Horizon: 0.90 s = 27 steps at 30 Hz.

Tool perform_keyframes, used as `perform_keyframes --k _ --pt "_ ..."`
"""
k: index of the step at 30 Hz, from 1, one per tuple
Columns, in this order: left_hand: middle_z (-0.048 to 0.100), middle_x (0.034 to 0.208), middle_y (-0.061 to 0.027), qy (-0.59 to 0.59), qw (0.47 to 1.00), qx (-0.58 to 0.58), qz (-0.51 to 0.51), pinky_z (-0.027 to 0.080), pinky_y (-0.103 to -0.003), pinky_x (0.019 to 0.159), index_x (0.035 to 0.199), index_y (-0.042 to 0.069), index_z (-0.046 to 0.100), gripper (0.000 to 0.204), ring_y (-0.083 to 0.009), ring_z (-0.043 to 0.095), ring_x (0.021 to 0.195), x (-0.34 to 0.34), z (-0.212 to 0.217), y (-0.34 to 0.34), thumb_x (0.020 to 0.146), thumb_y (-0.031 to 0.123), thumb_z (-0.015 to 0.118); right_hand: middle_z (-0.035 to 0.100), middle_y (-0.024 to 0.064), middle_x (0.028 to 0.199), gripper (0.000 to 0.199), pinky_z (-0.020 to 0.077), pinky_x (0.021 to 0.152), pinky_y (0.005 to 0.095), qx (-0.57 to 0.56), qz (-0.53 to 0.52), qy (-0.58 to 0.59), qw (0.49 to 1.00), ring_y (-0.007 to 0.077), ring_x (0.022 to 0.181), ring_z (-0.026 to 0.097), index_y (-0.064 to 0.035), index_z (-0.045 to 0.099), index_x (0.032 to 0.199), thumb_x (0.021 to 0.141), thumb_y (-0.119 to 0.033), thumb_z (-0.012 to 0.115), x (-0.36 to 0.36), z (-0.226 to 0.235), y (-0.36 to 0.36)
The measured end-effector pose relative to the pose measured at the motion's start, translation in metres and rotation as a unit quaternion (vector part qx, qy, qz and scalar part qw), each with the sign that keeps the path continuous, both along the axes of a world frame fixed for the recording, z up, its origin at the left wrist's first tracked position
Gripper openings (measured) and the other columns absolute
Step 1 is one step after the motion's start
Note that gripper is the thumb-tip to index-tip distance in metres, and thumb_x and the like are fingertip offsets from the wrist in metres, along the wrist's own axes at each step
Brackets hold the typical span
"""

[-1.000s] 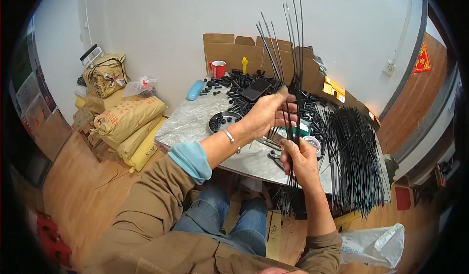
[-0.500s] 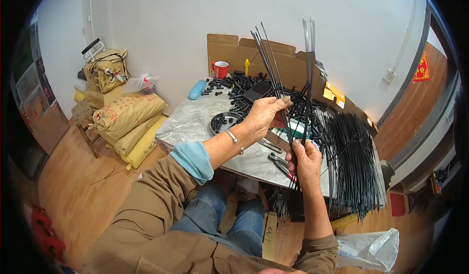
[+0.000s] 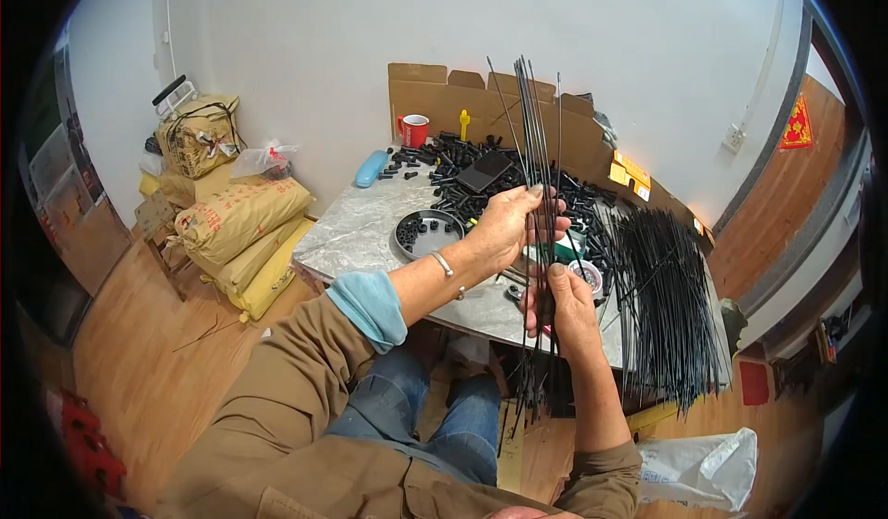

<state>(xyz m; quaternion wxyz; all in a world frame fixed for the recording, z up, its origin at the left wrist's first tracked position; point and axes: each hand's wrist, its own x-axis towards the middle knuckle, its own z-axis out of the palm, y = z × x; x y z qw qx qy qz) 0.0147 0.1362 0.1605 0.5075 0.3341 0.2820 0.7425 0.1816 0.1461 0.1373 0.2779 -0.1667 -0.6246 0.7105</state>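
While the pale wall [image 3: 305, 38] is filling the background, the grey marbled table [image 3: 342, 228] is standing in front of it and carrying most of the parts. Tan paper sacks [image 3: 245, 216] are lying stacked left of the table, well apart from both hands. Cardboard panel [image 3: 421, 89] is standing along the table's back edge. Loose pile of black rods [image 3: 671, 297] is covering the table's right end, tips hanging over the front edge. White bag [image 3: 698, 468] is sitting low right, below that pile. Held bundle of thin black rods [image 3: 536, 140] is running near-upright through both hands above the table's front part, tops fanning out a bit, lower ends reaching down past the table edge. Left hand [image 3: 511, 223] is gripping it higher up, mostly closed, thumb in front, fingers curling behind. Right hand [image 3: 571, 311] is holding the same bundle lower down, half curled, thumb pointing up; can't tell how tight. Round dark dish [image 3: 435, 244] is sitting just left of the left hand, holding small black bits. Blue case [image 3: 371, 169] is lying near the table's left edge; red mug [image 3: 413, 131] is standing behind it. Flat black rectangular device [image 3: 486, 171] is resting on scattered short black pieces [image 3: 449, 155], which are spreading across the back.
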Motion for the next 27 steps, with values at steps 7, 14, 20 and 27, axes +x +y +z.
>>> perform_keyframes --k 7,14,20,27 --pt "0.057 0.107 -0.0153 -0.015 0.999 -0.004 0.051 0.057 -0.039 0.079 0.113 -0.001 0.045 0.022 -0.0276 0.065 0.092 0.018 0.007 -0.006 0.100 0.014 0.036 0.057 0.0055 0.072 0.023 0.0460 0.041 0.0241 0.011 -0.003 -0.008 1.000 0.0130 0.048 0.055 -0.0060 0.046 0.109 0.099 -0.027 0.043 -0.017 -0.001 -0.007" --pt "0.061 0.090 -0.0107 0.049 0.995 -0.084 0.025 0.058 -0.039 0.066 0.096 -0.001 0.056 0.039 -0.0256 0.066 0.078 -0.013 0.007 -0.007 0.092 0.037 0.059 0.038 -0.0017 0.061 0.020 0.0280 0.033 0.0216 0.006 -0.004 -0.014 1.000 0.0061 0.039 0.034 -0.0063 0.046 0.105 0.099 -0.025 0.045 -0.020 0.007 -0.010" --pt "0.061 0.097 -0.0144 -0.046 0.997 -0.063 0.029 0.057 -0.044 0.077 0.103 -0.004 0.055 0.022 -0.0296 0.065 0.087 -0.017 0.011 0.001 0.096 0.015 0.050 0.043 0.0001 0.059 0.023 0.0345 0.034 0.0217 0.009 -0.026 0.001 1.000 0.0080 0.040 0.040 -0.0040 0.047 0.103 0.101 -0.027 0.042 -0.024 -0.009 -0.008" --pt "0.060 0.104 -0.0148 -0.112 0.993 -0.043 0.017 0.056 -0.043 0.080 0.107 0.000 0.051 0.015 -0.0304 0.064 0.097 -0.016 0.004 0.009 0.097 0.005 0.041 0.060 0.0066 0.064 0.023 0.0409 0.038 0.0227 0.163 -0.161 -0.012 0.973 0.0096 0.044 0.052 -0.0027 0.048 0.113 0.101 -0.021 0.040 -0.034 -0.020 0.018"
